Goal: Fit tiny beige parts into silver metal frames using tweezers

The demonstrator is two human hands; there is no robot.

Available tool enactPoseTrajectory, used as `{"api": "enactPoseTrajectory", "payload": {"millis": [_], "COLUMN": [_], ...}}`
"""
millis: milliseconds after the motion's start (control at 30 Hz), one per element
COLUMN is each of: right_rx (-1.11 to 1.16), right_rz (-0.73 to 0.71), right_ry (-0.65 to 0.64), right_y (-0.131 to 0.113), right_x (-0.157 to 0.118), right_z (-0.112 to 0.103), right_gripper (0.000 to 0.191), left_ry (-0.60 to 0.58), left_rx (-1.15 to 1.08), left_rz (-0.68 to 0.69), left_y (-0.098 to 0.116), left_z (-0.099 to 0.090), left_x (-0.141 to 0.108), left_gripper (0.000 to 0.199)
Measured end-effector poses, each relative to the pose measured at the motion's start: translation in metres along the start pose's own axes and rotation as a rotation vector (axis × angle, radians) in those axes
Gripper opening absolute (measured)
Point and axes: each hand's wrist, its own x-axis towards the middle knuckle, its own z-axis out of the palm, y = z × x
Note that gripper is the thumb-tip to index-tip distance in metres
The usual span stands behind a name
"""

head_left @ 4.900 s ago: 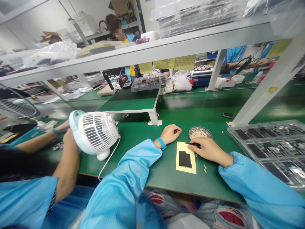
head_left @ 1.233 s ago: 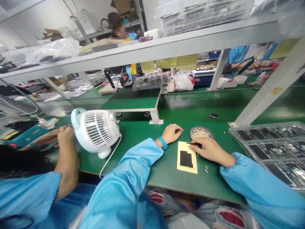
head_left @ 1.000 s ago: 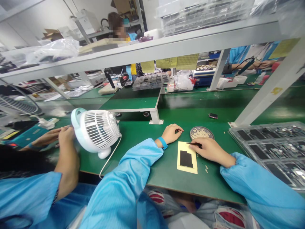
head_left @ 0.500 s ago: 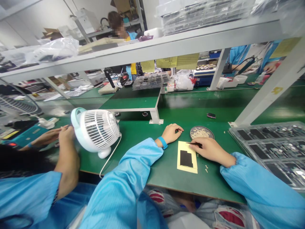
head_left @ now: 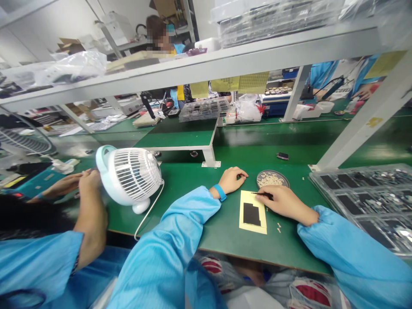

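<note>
My right hand [head_left: 283,201] is closed on dark, slim tweezers [head_left: 268,196]. Their tips are at the top edge of a pale yellow sheet [head_left: 254,228], which carries a black, notched rectangular piece [head_left: 251,214]. My left hand [head_left: 231,179] rests on the green tabletop just beyond the sheet's upper left corner, fingers loosely bent and thumb apart, with nothing visible in it. Behind my right hand stands a round dark dish [head_left: 286,182] of small cream-coloured bits [head_left: 272,178]. A few similar bits [head_left: 279,227] lie loose on the table right of the sheet.
A white and mint fan [head_left: 135,176] stands left, its cord [head_left: 151,214] running over the front edge. Clear compartment trays [head_left: 363,193] of parts sit at right. A co-worker's hands [head_left: 74,184] are far left. A small dark oval item [head_left: 282,156] lies behind the dish.
The small dark oval item behind the dish has shifted slightly left, as has a small item under the raised green shelf. My hands and the sheet look unmoved.
</note>
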Motion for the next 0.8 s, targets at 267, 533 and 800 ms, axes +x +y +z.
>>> {"api": "enactPoseTrajectory", "payload": {"millis": [267, 533, 800], "right_rx": [-0.003, -0.02, -0.02], "right_rz": [-0.013, -0.01, -0.004], "right_ry": [0.004, 0.009, 0.006], "right_y": [0.0001, 0.0014, 0.0009], "right_x": [0.0003, 0.0004, 0.0], "right_z": [-0.0002, 0.0005, 0.0005], "right_gripper": [0.028, 0.028, 0.028], "left_ry": [-0.001, -0.006, -0.009], "left_rx": [-0.004, -0.004, -0.004], "left_rz": [-0.001, -0.005, -0.006], "left_y": [0.0002, 0.0023, 0.002], "left_z": [-0.0008, -0.0022, -0.0021], "left_x": [0.0, 0.0002, 0.0003], "left_gripper": [0.02, 0.019, 0.018]}}
